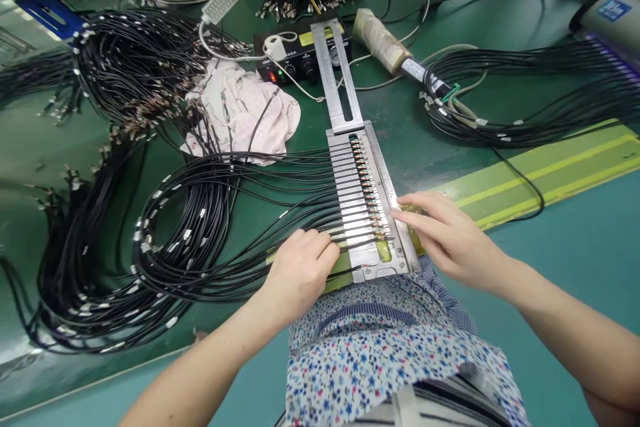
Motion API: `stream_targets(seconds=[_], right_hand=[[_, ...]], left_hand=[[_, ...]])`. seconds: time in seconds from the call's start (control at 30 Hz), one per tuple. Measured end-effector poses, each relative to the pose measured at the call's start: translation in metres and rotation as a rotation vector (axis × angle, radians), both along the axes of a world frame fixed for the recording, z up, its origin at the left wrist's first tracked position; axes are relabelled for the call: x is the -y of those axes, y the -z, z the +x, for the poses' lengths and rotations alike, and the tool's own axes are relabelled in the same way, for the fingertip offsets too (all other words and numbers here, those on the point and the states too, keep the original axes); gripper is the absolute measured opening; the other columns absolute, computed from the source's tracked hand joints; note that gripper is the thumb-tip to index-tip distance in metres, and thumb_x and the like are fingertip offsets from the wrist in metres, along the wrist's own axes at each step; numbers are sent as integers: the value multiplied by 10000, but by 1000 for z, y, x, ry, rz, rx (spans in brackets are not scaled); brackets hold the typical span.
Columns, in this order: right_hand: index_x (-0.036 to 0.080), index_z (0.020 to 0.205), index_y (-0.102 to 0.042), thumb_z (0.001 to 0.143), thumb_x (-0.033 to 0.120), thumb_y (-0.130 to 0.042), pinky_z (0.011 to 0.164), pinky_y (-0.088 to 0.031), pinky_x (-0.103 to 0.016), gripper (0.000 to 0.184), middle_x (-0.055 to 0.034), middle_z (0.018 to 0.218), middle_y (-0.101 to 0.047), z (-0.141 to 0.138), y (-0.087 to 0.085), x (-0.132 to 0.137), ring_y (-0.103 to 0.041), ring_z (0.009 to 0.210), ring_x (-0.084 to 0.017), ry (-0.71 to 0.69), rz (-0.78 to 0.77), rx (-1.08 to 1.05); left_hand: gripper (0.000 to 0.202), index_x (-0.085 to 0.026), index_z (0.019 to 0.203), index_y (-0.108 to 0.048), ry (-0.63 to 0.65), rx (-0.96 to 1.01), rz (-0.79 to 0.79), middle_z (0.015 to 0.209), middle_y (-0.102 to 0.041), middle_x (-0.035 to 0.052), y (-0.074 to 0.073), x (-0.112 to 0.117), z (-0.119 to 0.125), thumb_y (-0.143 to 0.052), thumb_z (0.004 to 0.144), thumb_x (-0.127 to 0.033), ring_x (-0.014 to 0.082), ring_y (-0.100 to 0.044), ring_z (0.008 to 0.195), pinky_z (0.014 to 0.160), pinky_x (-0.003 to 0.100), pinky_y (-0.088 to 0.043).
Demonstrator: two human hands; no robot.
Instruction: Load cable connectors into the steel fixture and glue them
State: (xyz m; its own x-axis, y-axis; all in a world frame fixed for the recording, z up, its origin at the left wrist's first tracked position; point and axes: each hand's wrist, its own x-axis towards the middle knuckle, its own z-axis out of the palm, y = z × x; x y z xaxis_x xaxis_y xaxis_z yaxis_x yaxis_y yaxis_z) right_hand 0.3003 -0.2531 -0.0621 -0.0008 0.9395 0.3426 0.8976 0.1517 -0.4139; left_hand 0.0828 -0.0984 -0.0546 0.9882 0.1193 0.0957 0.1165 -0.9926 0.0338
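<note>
A long metal fixture [350, 113] lies on the green bench, its slotted comb [345, 187] holding several black cables with brass connector ends [367, 183] in a row. My left hand [300, 270] rests curled at the comb's near left side, fingers pressed onto the black cables [240, 213] that run into the slots. My right hand [445, 237] lies at the fixture's near right edge, fingers stretched toward the lowest connectors, touching the metal frame.
Coiled black cable bundles [125, 67] fill the left of the bench, with more [525, 100] at the right. A crumpled cloth [245, 113], a black control box [295, 60], a wrapped tool [380, 40] and a yellow-green strip [550, 173] lie behind.
</note>
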Motion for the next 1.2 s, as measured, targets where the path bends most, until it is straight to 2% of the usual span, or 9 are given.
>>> stream_targets(seconds=[0.1,0.23,0.4,0.53,0.73,0.93,1.0,1.07,1.2], right_hand=[[189,1207,-468,829,45,-392,909,-430,-453,411,-140,1234,-479,0,0,1,-460,1132,-248,0,-25,5],[170,1206,-476,815,41,-397,918,-424,-455,419,-152,1247,-468,-2,-1,-3,-448,1147,-257,-22,-24,1],[150,1184,-486,807,39,-404,925,-411,-478,402,-170,1241,-468,-5,4,-10,-438,1153,-270,-45,-22,27],[172,1205,-464,809,34,-396,931,-405,-490,425,-158,1249,-454,-5,8,-10,-416,1171,-269,-68,-49,47],[161,1163,-503,769,-8,-394,926,-398,-491,442,-157,1224,-463,-6,8,-10,-400,1171,-277,-88,-57,74],[186,1077,-587,729,10,-427,931,-331,-573,422,-103,1184,-544,-20,6,-19,-395,1158,-316,-211,-106,208],[181,1050,-607,729,31,-443,943,-315,-576,391,-96,1173,-561,-22,5,-21,-397,1159,-316,-203,-128,206],[203,1008,-632,720,28,-455,956,-310,-558,381,-83,1162,-566,-23,4,-24,-404,1163,-301,-175,-154,156],[241,933,-661,714,1,-450,951,-321,-533,387,-67,1126,-574,-21,4,-27,-408,1179,-284,-115,-193,56]], left_hand=[[247,-154,713,-554,8,-28,31,666,-478,29,0,-1,0,-384,861,-51,172,-377,626,581,315,-269],[278,-151,700,-549,22,83,81,672,-473,39,1,0,0,-356,872,-48,174,-349,631,573,314,-242],[338,-159,600,-485,-1,202,32,616,-420,30,13,4,1,-354,903,-87,165,-313,617,572,308,-224],[372,-159,594,-469,3,179,35,616,-410,33,20,4,2,-301,917,-86,165,-304,614,573,310,-217],[350,-163,610,-457,55,155,36,617,-401,32,14,5,8,-300,910,-76,171,-303,612,569,313,-214],[286,-163,651,-481,79,109,23,640,-411,28,10,5,9,-364,907,-116,176,-328,630,570,316,-227],[238,-153,719,-531,76,100,26,668,-441,34,11,3,6,-382,901,-117,175,-348,642,572,315,-241],[187,-145,904,-579,72,88,10,767,-505,55,12,1,1,-394,898,-121,181,-388,690,592,316,-275],[351,-144,1225,-483,73,54,-31,1017,-548,99,17,0,-10,-402,884,-116,205,-430,796,640,339,-325]])
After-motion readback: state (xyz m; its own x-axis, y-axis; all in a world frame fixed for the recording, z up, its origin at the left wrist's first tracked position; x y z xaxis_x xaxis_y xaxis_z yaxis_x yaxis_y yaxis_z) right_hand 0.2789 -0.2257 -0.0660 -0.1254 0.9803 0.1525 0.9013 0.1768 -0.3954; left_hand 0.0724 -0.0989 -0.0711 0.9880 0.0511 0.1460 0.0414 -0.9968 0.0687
